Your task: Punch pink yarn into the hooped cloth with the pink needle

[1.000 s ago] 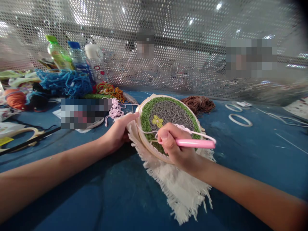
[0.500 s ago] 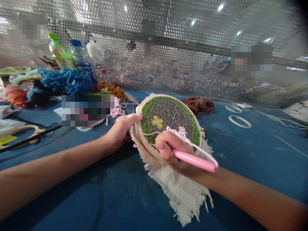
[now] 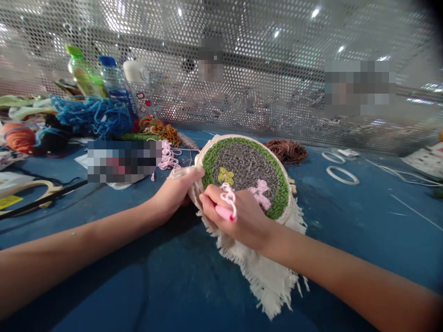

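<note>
A wooden embroidery hoop (image 3: 285, 193) stretches a punch-needle piece (image 3: 245, 168) with a green border, grey centre, yellow flower (image 3: 225, 175) and pink flower (image 3: 259, 193). My left hand (image 3: 173, 196) grips the hoop's left edge, its fingers on the rim. My right hand (image 3: 238, 221) lies over the lower part of the hoop, shut on a pink punch needle (image 3: 224, 212), whose handle is mostly hidden in my fingers. Pink yarn (image 3: 228, 197) loops up from the needle across my knuckles. Fringed white cloth (image 3: 273, 281) hangs below the hoop on the blue table (image 3: 138, 276).
Blue yarn (image 3: 93, 117), an orange yarn ball (image 3: 20, 139), bottles (image 3: 83, 71) and a white flask (image 3: 137, 83) stand at the back left. Brown yarn (image 3: 285, 151) lies behind the hoop. Loose hoop rings (image 3: 342, 175) lie right, before a perforated metal screen (image 3: 263, 55).
My right hand has moved left and down across the hoop, and the pink needle has turned until most of it is hidden in my hand. The pink flower now shows. My left hand stays on the rim.
</note>
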`<state>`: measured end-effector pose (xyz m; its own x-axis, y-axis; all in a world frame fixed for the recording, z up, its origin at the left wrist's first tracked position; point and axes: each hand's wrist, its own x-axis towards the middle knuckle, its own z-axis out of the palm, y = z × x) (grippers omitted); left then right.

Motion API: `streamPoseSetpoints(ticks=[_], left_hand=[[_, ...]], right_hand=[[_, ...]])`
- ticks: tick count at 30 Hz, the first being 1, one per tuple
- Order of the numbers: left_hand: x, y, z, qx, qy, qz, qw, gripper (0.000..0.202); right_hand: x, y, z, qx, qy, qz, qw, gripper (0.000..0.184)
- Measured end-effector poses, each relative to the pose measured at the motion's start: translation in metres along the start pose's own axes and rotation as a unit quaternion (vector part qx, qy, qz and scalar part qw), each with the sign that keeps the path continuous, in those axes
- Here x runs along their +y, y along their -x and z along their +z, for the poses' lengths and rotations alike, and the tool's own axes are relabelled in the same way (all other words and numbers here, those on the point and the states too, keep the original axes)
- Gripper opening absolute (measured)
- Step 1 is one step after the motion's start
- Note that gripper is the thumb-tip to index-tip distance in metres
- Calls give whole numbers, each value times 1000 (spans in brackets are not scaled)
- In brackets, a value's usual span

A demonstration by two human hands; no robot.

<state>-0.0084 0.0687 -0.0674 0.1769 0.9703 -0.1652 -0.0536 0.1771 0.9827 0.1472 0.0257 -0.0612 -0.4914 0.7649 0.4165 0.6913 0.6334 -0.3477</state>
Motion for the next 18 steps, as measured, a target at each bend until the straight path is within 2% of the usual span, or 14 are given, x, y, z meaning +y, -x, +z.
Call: streamPoseSetpoints(ticks=[3,7,12,18], left_hand=[[2,0,0,0,5,-10,1000,27],[8,-3,-5,-44,26,-40,998,36],[9,-9,-9,-39,103,-61,992,29],[5,-8,-8,-25,89,-42,995,25]], right_hand=[[7,-2,0,-7,-85,0,996,27],[11,5,-9,47,-203,-6,978,30],[7,18,-17,43,-179,13,983,29],[6,18,-16,65,-219,-41,973,21]])
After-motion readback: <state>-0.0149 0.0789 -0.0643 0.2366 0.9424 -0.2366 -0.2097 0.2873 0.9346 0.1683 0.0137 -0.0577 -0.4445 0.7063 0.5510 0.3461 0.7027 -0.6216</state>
